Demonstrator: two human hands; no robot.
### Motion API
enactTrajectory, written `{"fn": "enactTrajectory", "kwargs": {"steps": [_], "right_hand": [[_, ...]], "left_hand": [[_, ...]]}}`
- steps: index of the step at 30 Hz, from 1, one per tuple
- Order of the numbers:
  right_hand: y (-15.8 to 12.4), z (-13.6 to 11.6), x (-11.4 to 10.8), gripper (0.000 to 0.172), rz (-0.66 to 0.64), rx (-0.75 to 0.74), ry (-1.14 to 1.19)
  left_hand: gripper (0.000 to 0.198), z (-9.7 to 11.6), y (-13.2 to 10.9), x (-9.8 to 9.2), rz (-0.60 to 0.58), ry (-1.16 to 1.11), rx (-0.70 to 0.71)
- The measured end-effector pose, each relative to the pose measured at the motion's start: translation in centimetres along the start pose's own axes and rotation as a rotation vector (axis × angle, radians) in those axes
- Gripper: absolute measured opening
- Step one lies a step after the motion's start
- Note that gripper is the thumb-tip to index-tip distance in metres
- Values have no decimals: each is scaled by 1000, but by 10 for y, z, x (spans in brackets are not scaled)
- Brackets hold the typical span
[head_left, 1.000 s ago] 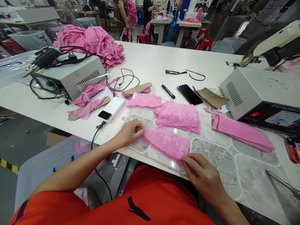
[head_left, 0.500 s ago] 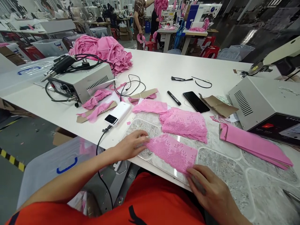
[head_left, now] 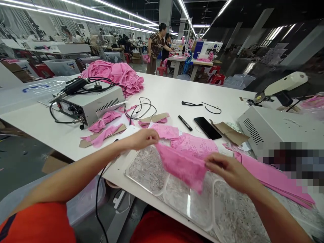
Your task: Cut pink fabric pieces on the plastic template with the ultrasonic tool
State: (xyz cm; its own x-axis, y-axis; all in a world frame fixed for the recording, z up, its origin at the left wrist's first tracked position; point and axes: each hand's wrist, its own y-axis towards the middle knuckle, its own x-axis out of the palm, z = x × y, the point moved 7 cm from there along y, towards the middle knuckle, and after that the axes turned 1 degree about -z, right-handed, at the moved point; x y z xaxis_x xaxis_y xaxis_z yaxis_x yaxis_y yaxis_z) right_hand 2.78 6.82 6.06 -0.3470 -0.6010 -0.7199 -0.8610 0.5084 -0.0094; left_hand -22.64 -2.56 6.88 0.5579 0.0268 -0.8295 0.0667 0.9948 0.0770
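Note:
A pink lace piece [head_left: 181, 167] hangs stretched above the patterned mat [head_left: 188, 199], slightly blurred. My left hand [head_left: 145, 137] pinches its upper left corner, and my right hand [head_left: 225, 168] pinches its upper right corner. Its lower edge dangles free. Just behind it lies a stack of pink lace pieces [head_left: 194, 144], partly covered by the held piece. A smaller pink lace piece [head_left: 164, 131] lies beside that stack, close to my left hand. To the right of my right hand rests a folded pink fabric strip [head_left: 275, 179].
A grey box with a cabled handpiece [head_left: 101, 101] stands at the left, before a pink fabric heap [head_left: 118, 76]. Beyond the lace lie a marker [head_left: 185, 123], a phone [head_left: 207, 128] and brown card [head_left: 229, 132]. Another machine box [head_left: 268, 128] stands right. People work in the background.
Both hands have raised the lace piece off the mat, and it now hangs between them. My view has tilted upward, showing more of the room. My left forearm now mostly covers the white power bank.

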Motion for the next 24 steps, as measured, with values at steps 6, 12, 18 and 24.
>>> {"fn": "enactTrajectory", "kwargs": {"steps": [6, 12, 18, 24], "right_hand": [[119, -13, -54, 16, 409, -189, -110], [148, -4, 4, 10, 286, -433, -212], [103, 18, -2, 14, 369, -309, -162], [30, 47, -16, 12, 293, -147, -91]], "left_hand": [[20, -54, 43, -69, 308, 144, -54], [21, -81, 16, -37, 197, 217, 12], [26, -56, 11, -15, 191, 231, 112], [16, 37, 28, 55, 4, 181, 401]]}}
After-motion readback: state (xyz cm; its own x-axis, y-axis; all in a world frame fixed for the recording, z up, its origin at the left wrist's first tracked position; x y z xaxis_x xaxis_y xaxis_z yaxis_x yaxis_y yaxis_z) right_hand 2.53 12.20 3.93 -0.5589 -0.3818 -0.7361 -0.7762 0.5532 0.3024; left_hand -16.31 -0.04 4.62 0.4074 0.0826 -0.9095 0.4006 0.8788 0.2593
